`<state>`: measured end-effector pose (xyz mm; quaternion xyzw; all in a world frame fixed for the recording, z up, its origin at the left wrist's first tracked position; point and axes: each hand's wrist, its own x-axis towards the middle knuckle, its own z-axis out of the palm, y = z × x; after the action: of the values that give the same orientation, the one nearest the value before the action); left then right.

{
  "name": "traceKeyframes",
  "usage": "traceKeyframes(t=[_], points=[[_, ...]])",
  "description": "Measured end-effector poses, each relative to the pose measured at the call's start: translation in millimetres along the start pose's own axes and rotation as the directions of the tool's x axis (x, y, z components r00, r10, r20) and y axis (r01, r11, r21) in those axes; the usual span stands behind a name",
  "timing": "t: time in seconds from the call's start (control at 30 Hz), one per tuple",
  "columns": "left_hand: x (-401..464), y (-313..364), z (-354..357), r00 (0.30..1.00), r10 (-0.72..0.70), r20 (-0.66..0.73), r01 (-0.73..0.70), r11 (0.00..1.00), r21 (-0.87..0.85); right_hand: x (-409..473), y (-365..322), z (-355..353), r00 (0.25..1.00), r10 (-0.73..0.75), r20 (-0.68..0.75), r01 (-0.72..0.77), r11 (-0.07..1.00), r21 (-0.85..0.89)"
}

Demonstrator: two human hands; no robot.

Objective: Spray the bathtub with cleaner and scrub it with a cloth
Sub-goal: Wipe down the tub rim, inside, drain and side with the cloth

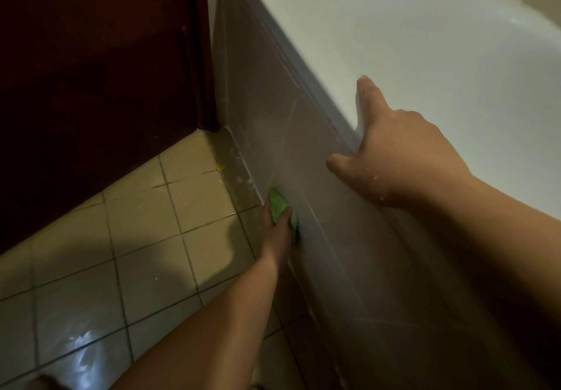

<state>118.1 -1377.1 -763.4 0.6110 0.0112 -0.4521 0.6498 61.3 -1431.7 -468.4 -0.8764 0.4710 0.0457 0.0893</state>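
The white bathtub [425, 55] fills the right of the view, and its grey tiled outer side panel [288, 134] drops to the floor. My left hand [277, 231] is low by the floor and presses a green cloth [277, 204] flat against the bottom of that panel. My right hand [400, 146] grips the tub's rim, index finger stretched along the edge and thumb down on the outer face; the other fingers are hidden over the rim. Water drops sit on that hand. No spray bottle is in sight.
Beige floor tiles [136, 238] with dark grout cover the lower left and look wet, with a glare patch. A dark brown door or cabinet [100, 71] stands at upper left against the tub's end. A small yellow scrap [220, 167] lies near the corner.
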Motion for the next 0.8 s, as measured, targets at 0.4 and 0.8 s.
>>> traceKeyframes(t=[0.4,0.8], points=[[67.8,-97.6,-15.6,0.956,-0.293,0.023,0.293,0.948,-0.124,17.5,2.6,3.0,1.000,-0.010,-0.002,0.010,1.000,0.002],[-116.2,138.9,32.6,0.933,0.344,0.106,-0.353,0.932,0.086,23.9,-8.3,-2.8,0.999,-0.043,0.020,0.042,0.997,0.063]])
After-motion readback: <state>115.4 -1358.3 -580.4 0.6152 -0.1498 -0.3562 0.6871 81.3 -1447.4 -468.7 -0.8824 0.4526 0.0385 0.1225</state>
